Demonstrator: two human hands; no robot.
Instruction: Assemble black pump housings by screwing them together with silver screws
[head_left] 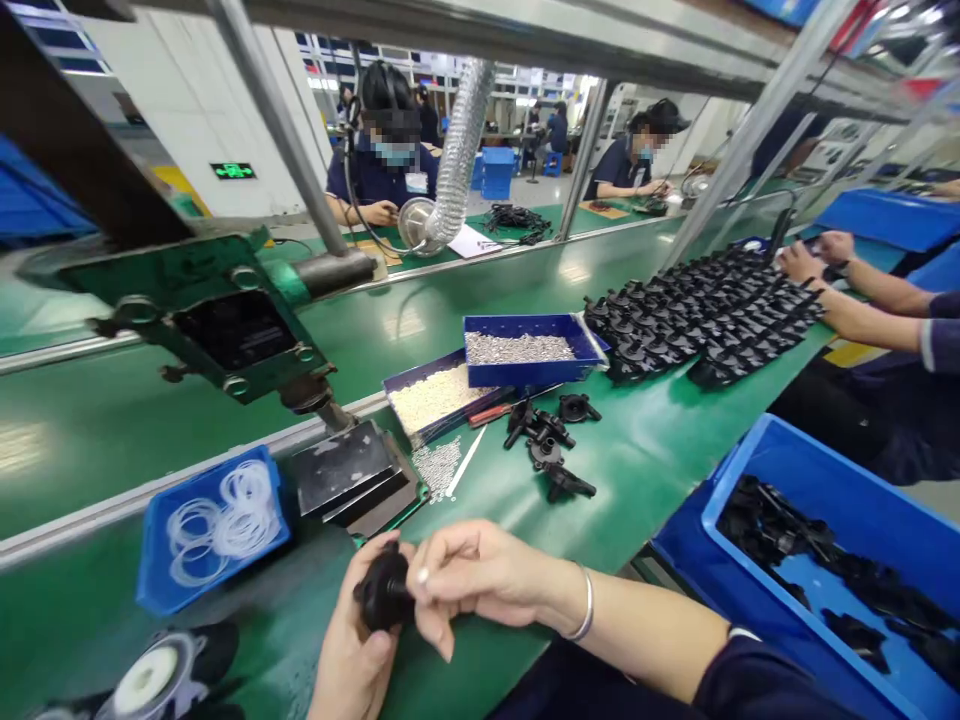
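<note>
Low in the middle of the head view, my left hand [358, 640] is wrapped round a black plastic housing [385, 590] with a round body and a short stub facing right. My right hand [480, 575], with a bracelet at the wrist, is closed in a pinch right beside that stub. A small white piece [423, 575] shows at its fingertips, too small to name. Just beyond my hands lie a pile of small silvery rings [437, 465], a white pointed stick [466, 460] and several loose black housings [547, 450].
A blue tray of clear rings [277, 525] stands left, near a green metal press [225, 320]. Two blue trays hold cream pieces [435, 400] and silvery pieces [517, 348]. Rows of black parts [697, 310] reach a co-worker's hands [814, 258]. A blue bin [825, 480] stands right.
</note>
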